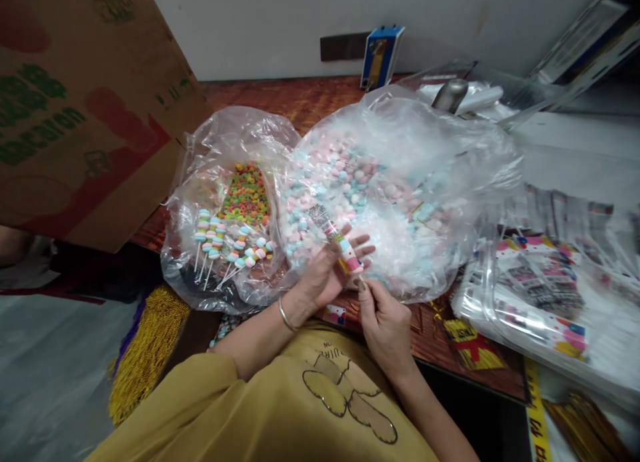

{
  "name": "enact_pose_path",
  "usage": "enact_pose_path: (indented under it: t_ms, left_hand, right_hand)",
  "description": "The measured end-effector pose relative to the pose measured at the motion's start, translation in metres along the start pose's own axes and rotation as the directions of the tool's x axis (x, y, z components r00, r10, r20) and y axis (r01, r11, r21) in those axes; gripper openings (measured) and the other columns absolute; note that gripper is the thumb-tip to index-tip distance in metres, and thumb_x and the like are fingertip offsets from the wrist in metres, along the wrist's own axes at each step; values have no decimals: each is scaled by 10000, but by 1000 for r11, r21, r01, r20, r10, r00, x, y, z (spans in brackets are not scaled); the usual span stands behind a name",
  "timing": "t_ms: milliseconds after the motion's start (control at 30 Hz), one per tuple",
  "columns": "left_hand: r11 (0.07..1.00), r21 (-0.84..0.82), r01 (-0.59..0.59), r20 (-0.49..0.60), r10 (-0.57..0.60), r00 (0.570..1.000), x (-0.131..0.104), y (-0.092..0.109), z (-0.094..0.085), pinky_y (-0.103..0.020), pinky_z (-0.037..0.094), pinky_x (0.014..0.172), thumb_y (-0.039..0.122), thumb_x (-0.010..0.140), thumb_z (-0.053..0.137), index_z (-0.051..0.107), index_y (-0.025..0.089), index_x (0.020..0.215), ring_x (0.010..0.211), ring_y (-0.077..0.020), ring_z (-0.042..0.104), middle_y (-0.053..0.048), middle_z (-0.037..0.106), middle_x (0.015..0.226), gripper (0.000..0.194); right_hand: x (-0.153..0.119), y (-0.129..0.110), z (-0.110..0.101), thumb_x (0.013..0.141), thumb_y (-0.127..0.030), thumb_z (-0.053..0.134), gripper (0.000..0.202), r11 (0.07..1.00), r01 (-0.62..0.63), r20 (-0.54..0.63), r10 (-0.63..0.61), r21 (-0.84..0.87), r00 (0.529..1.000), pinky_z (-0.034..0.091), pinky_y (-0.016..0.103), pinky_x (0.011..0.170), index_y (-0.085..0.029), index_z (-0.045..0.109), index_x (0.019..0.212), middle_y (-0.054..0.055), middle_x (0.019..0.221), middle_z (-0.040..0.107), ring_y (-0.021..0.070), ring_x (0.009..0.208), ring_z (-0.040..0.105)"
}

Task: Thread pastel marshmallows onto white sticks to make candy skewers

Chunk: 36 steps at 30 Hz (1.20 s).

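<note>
A marshmallow stick in a printed clear wrapper point(349, 254) is between my two hands, tilted with its stick end toward me. My left hand point(323, 275) holds the wrapped part under its thumb, with the fingers stretched out behind it. My right hand point(384, 319) pinches the lower end, at the stick; the fingertips partly hide it. Just beyond my hands lies a big clear bag of pink, blue and white marshmallows point(325, 175). To the left, several unwrapped marshmallow sticks point(213, 235) rest by colourful small ring-shaped candies point(247, 192) in another clear bag point(180, 249).
A large cardboard box point(135, 175) stands at the left. Printed clear wrappers point(540, 282) lie in a pile at the right, beside a gold twist-tie packet point(473, 345). A blue and white box point(383, 57) stands against the wall. Gold fringe point(147, 349) hangs at lower left.
</note>
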<state>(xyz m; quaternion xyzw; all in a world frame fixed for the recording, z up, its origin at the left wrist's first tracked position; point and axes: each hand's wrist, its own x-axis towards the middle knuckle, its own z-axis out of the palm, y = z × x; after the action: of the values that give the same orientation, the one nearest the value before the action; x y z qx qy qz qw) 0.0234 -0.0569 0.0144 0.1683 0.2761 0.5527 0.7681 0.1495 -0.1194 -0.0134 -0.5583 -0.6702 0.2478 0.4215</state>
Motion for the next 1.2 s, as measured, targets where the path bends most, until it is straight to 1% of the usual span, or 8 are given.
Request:
enact_pose_path:
  t_ms: [200,300,467,667,800,933,1067,1200]
  left_hand:
    - [987,-66,-148,-192,133,972,16,29,5,-274,528,795,228,778,823,666,185,962,671,-91,593,46,572,711,246]
    - [980,-86,-181,-222,158,962,18,29,10,-249,508,743,239,782,824,649,177,916,637,-72,543,53,533,706,229]
    - [992,-51,-118,-200,105,974,12,9,17,-243,485,725,313,742,862,621,173,922,586,-51,476,67,492,702,332]
    - [997,61,-36,-116,43,992,0,-17,16,-271,486,770,422,673,895,633,158,973,647,-99,575,36,591,696,477]
    - [986,150,78,-64,-69,996,-6,-23,7,-257,477,746,450,699,869,686,131,1018,745,-142,644,-66,718,819,487]
    - [967,222,124,-50,-116,992,-9,-30,1,-283,493,749,522,725,822,758,106,881,775,-187,674,-116,748,833,449]
    - [958,277,71,-5,-73,997,-15,-36,4,-344,503,890,548,746,791,795,112,859,987,-271,690,-151,770,966,450]
    - [962,255,95,3,-99,995,-20,-30,10,-372,470,1001,474,749,812,791,127,1010,1083,-273,679,-138,775,1025,435]
  right_hand:
    - [-2,0,-4,1028,-289,480,236,999,19,24,-20,47,1000,497,230,675,-175,678,1084,24,856,740,149,713,676]
    - [-8,3,-2,1023,-237,487,243,969,184,-45,-194,-163,980,497,256,678,-149,681,1138,77,922,780,171,724,705]
    - [-12,5,8,1016,-187,476,248,810,322,-62,-401,-491,914,350,303,528,-89,675,1126,63,666,709,150,508,582]
    - [-1,3,16,1058,-232,392,363,817,211,-82,-299,-536,951,278,312,523,-185,575,749,8,543,552,153,483,500]
    - [3,8,13,1073,-243,366,365,821,186,-127,-298,-539,946,273,300,512,-172,581,786,8,559,568,146,468,497]
    - [4,8,10,1073,-245,363,367,832,188,-138,-299,-521,944,271,296,507,-168,600,803,7,544,569,149,459,509]
    - [3,6,9,1072,-269,371,311,940,85,-170,-148,-331,974,343,264,530,-149,643,980,28,657,659,149,500,557]
    - [0,9,9,1060,-294,396,295,991,14,-198,-40,-132,979,380,242,555,-177,637,938,20,701,663,141,544,576]
